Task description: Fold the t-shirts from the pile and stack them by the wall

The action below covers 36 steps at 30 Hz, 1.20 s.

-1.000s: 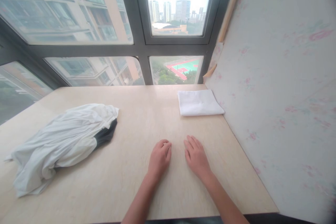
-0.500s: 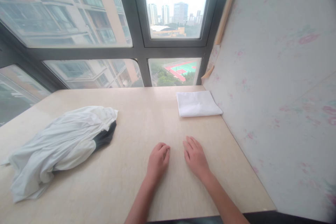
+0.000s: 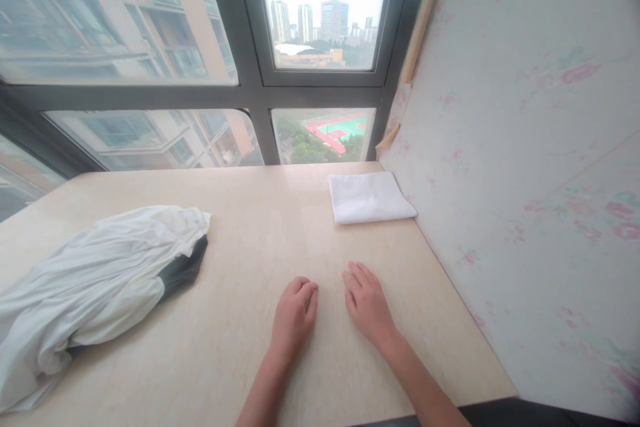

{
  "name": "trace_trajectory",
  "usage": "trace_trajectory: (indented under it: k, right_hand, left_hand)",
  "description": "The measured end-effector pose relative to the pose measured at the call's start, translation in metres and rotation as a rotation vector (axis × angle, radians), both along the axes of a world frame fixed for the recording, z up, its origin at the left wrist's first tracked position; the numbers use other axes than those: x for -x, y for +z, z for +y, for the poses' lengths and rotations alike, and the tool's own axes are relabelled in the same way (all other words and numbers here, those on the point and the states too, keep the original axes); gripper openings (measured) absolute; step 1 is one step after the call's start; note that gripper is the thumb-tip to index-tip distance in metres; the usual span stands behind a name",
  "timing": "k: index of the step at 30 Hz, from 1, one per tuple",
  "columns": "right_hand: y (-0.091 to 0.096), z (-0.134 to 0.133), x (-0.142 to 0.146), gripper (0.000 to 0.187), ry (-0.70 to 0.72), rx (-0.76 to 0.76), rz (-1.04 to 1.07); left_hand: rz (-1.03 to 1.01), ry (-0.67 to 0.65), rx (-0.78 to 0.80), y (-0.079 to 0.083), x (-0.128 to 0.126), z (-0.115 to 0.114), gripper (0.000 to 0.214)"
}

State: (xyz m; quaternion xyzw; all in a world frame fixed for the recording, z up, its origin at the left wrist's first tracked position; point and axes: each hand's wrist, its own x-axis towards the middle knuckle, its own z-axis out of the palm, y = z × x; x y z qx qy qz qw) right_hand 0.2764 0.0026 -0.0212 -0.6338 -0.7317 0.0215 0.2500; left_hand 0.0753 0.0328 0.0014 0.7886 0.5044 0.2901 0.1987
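Note:
My left hand point(image 3: 294, 313) rests on the light wooden tabletop point(image 3: 240, 360) with its fingers curled in and the thumb near the index finger; nothing shows in it. To its right lies my right hand point(image 3: 369, 300), fingers stretched forward and slightly apart, holding nothing. The two hands do not touch. A folded white cloth point(image 3: 370, 199) lies flat beyond my right hand, close to the wall. Left of my hands sits a crumpled white garment point(image 3: 115, 267) with a dark part point(image 3: 184, 273) showing along its right edge. Neither hand touches the cloth or the garment.
A wall with faded floral paper point(image 3: 525, 147) borders the tabletop on the right. Dark window frames point(image 3: 255, 97) stand along the back edge, with buildings and a sports court outside. A strip of wallpaper point(image 3: 389, 137) peels at the corner.
The view has turned slightly to the right, so the garment, cloth and hands appear shifted left. Both hands keep the same pose on the tabletop.

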Motion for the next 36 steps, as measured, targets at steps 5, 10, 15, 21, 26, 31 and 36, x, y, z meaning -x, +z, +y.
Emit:
trace_trajectory:
  k: [5,10,15,21,26,31,36]
  right_hand:
    - [0.0,0.022,-0.019,0.037,0.032,0.031,0.138]
    - [0.029,0.107,-0.086,0.037,-0.144,0.13,0.127]
    - [0.061,0.2,-0.136,0.041,-0.227,0.184,-0.115]
    - [0.052,0.243,-0.141,0.045,-0.22,0.35,-0.277]
    - [0.049,0.252,-0.135,0.032,-0.247,0.378,-0.382]
    - [0.05,0.254,-0.131,0.03,-0.244,0.347,-0.446]
    - [0.052,0.249,-0.133,0.028,-0.244,0.266,-0.463]
  left_hand:
    - [0.024,-0.007,0.007,0.0,0.0,0.001,0.02]
    - [0.015,-0.008,0.033,-0.001,0.001,0.003,0.02]
    - [-0.004,-0.012,0.072,-0.001,0.001,0.004,0.02]
    - [-0.015,-0.014,0.085,0.0,0.002,0.003,0.02]
    - [-0.011,-0.024,0.068,0.0,0.003,0.003,0.019]
    - [-0.009,-0.016,0.061,0.001,0.002,0.003,0.019]
    - [-0.015,-0.014,0.06,0.003,0.001,0.002,0.019]
